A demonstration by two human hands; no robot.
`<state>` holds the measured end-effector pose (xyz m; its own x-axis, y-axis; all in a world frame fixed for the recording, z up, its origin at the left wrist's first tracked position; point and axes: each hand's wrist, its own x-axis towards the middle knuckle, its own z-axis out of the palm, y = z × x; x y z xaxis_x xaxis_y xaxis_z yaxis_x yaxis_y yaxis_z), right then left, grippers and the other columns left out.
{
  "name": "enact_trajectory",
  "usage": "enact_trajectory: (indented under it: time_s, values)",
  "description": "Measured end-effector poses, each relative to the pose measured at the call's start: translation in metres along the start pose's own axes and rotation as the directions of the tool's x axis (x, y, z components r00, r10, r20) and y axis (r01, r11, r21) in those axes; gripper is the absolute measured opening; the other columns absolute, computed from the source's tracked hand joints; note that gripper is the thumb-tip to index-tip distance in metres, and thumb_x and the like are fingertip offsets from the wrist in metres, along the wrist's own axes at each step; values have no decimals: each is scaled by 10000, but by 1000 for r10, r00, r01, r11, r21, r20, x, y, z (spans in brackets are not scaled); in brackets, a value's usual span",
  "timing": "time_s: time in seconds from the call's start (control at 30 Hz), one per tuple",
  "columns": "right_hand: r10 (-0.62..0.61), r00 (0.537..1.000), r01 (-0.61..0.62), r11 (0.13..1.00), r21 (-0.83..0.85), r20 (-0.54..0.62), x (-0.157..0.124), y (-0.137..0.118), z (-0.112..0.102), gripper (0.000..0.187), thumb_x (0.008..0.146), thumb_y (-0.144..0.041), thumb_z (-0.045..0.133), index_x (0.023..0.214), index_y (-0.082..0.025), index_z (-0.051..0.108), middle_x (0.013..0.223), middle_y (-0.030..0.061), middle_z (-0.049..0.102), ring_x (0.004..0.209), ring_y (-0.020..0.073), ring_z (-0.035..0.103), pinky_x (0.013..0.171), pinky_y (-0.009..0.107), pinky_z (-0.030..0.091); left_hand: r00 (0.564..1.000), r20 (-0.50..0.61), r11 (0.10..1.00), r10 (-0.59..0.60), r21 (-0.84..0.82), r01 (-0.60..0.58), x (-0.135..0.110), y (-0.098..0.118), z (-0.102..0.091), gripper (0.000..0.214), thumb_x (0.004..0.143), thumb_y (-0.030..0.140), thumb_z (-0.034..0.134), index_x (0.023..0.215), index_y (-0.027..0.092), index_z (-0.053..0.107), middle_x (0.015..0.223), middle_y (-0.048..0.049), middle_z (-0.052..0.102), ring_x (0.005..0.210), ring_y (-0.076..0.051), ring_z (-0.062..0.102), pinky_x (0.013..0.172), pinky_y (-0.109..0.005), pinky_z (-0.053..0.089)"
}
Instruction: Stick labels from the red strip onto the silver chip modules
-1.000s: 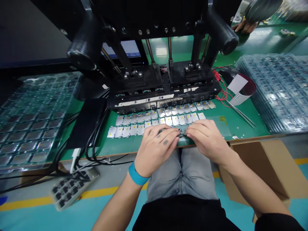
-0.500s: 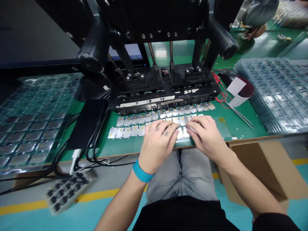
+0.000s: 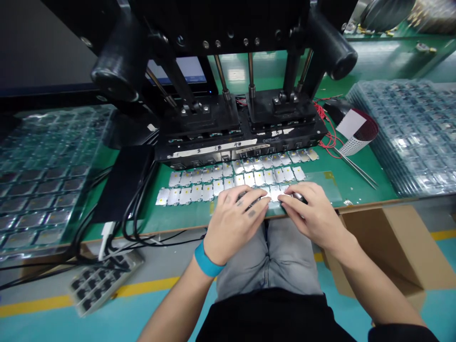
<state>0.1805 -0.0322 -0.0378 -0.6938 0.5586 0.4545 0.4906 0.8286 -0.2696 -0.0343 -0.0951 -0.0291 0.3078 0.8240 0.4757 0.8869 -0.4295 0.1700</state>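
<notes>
My left hand [image 3: 237, 216] and my right hand [image 3: 309, 209] face each other low over the front edge of the green bench. Their fingers close around the two ends of a short row of small silver-faced circuit boards [image 3: 275, 192]. Dark, shiny edges show between the fingers of both hands; what these are is not clear. Just behind lie two longer rows of like boards, one nearer [image 3: 185, 195] and one farther [image 3: 206, 174], many with a yellow dot. The fingers hide part of the near boards.
Behind the rows stands a black press fixture [image 3: 213, 154] with two handles. Stacked clear trays [image 3: 409, 137] are at the right, more trays [image 3: 46, 175] at the left. Tweezers [image 3: 356, 167], red wires [image 3: 329, 137], black cables [image 3: 137, 209] and an open carton [image 3: 384, 247] surround the bench.
My hands have drawn slightly down toward the bench edge, baring more of the nearer long row. The view has shifted a little. Dark, shiny edges now show between the fingers.
</notes>
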Motion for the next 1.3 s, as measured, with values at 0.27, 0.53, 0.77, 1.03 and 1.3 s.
enact_trajectory:
  time_s: [0.27,0.53,0.77,1.03,1.3]
  values:
    - [-14,999,14,1000,-6,-32,-1,2,-1,176,935,-137,613,1099,-163,672,1095,111,670,1039,244,578,888,412,490,1000,-7,1000,11,-1,-11,-2,-2,0,191,960,190,601,1137,190,672,1167,-44,742,1064,-260,575,885,-431,425]
    - [-22,999,22,999,-29,-26,-2,2,-1,201,933,-136,620,1123,-170,677,1124,108,667,1052,250,579,911,424,487,999,-6,999,39,13,-39,-2,-1,1,212,977,208,586,1171,174,663,1177,-27,742,1076,-251,558,878,-411,415]
    - [-27,999,25,999,-40,-42,-2,1,-3,203,934,-138,618,1126,-172,676,1120,109,667,1058,251,577,908,425,493,999,10,998,53,35,-54,-2,-1,2,229,977,217,587,1193,197,660,1219,-24,731,1102,-248,578,884,-408,414]
    - [-41,998,39,999,-38,-49,-3,2,-1,232,930,-140,623,1155,-161,672,1113,101,684,1062,257,590,913,432,501,992,35,992,119,30,-120,-1,-1,1,250,999,231,563,1235,201,642,1255,1,723,1146,-233,591,867,-401,418]
    - [-38,998,36,999,-41,-50,-2,2,-1,211,923,-138,631,1128,-162,674,1121,108,680,1062,260,593,913,446,508,992,19,992,123,29,-124,-2,-2,4,254,986,233,581,1228,192,646,1246,2,725,1138,-246,589,864,-399,440]
